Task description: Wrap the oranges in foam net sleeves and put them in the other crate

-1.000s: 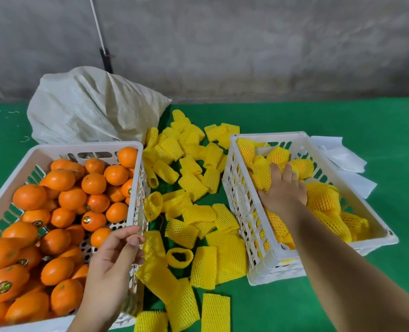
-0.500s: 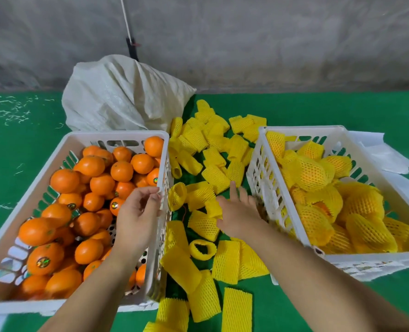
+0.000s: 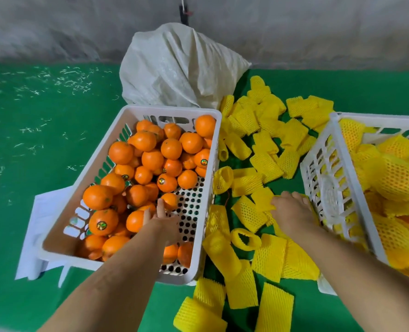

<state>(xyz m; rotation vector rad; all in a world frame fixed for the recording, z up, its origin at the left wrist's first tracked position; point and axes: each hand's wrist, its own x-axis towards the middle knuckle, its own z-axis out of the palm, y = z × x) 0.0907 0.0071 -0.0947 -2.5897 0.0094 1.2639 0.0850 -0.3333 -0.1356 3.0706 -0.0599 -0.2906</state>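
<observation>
Orange fruit is filling the left crate [image 3: 136, 111], and we are reaching into it with the left hand [image 3: 161, 218], fingers straight and apart, tips touching a small orange [image 3: 170, 200] near the bare perforated floor. We are not gripping it yet. The right hand [image 3: 292, 209] is pressing down on the loose sleeves [image 3: 249, 213] lying on the green cloth [image 3: 55, 140] between the crates; whether its fingers are pinching one, we cannot tell, since the back of the hand is covering them.

From here we are risking a poor hold: the orange is sitting low among others, and straight fingers could nudge it so that it rolls away. The sleeves are overlapping, so we could be lifting two at once or dragging neighbours off the pile.

The right crate [image 3: 318, 168], holding wrapped fruit, is being cut off by the frame edge, so we cannot judge how full it is. Both hands are blurring a little. A white sack [image 3: 179, 68] is standing behind.
</observation>
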